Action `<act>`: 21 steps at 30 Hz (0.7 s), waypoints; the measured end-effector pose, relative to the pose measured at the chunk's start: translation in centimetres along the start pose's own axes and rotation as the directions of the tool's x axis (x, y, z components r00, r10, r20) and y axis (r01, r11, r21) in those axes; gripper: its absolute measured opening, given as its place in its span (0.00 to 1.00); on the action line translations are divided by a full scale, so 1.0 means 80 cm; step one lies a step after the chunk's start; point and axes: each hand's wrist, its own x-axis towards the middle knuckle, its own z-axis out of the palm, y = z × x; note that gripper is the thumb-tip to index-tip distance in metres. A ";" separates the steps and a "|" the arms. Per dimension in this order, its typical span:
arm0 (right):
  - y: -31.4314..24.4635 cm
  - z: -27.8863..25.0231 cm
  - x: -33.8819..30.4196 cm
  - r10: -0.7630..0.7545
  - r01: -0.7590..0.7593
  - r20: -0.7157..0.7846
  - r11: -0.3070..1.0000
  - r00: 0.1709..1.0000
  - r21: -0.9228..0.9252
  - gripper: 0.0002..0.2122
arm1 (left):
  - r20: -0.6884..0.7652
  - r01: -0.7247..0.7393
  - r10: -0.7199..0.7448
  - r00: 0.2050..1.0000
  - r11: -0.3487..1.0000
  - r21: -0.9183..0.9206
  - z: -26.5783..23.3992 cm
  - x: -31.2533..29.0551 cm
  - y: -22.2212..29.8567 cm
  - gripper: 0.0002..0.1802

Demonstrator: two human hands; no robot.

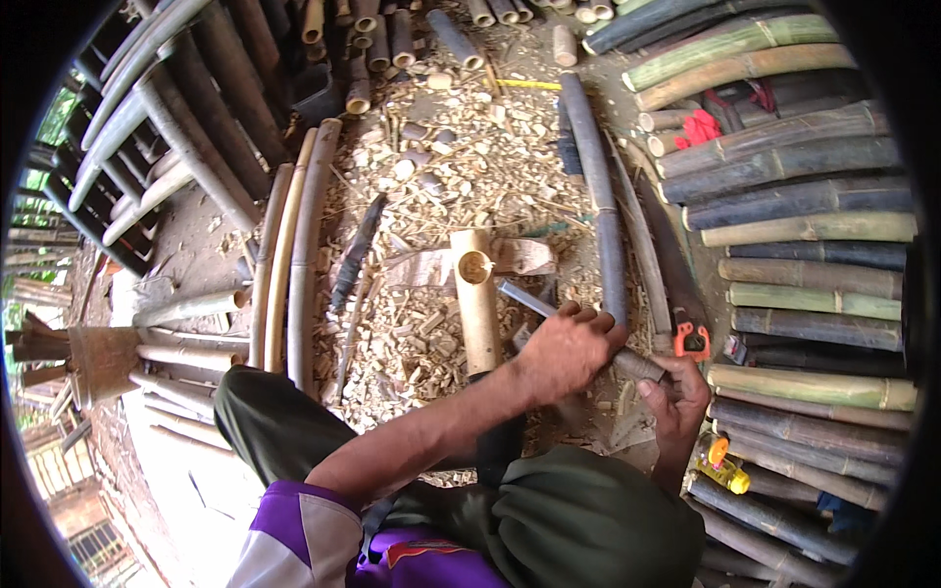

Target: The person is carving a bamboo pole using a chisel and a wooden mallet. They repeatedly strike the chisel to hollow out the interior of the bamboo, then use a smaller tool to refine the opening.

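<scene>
My left hand (570, 355) reaches across from the left and is closed around a chisel-like tool with a flat metal blade (524, 297) and a dark, thick handle (637, 366). My right hand (678, 397) is closed at the rear end of that handle. The blade's tip points up and left, close to a pale bamboo tube (480, 328) that has a round hole cut in its upper side. This tube lies lengthwise before me, its far end over a flat piece of wood (417, 269). Its near end reaches my legs.
Wood chips (402, 333) cover the ground. Long bamboo poles (314, 245) lie on the left, and a dark pole (603, 211) on the right. Bamboo is stacked (814, 269) at far right, near an orange-handled saw (692, 341) and a yellow bottle (723, 468). Cut tubes (402, 44) stand behind.
</scene>
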 end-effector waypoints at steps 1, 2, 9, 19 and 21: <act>0.003 0.019 0.009 0.000 0.002 -0.021 0.994 1.000 0.106 0.17 | 0.031 0.058 -0.056 0.998 0.996 -0.066 -0.004 -0.002 -0.016 0.14; 0.006 0.034 0.015 0.005 0.004 -0.048 0.979 0.999 0.204 0.18 | 0.064 0.110 -0.102 0.993 0.985 -0.135 -0.007 -0.003 -0.028 0.13; 0.184 0.095 -0.067 0.319 0.029 0.175 0.414 0.932 -0.910 0.27 | -0.248 0.118 -0.147 0.957 0.985 -0.128 0.016 0.005 -0.088 0.15; 0.217 0.078 -0.101 0.620 -0.656 0.215 0.713 0.755 0.248 0.25 | -0.091 0.370 -0.377 0.922 0.926 -0.079 0.055 0.029 -0.111 0.14; 0.190 0.061 -0.104 0.643 -0.686 0.328 0.444 0.692 0.576 0.24 | -0.069 0.389 -0.389 0.919 0.921 -0.010 0.062 0.032 -0.115 0.14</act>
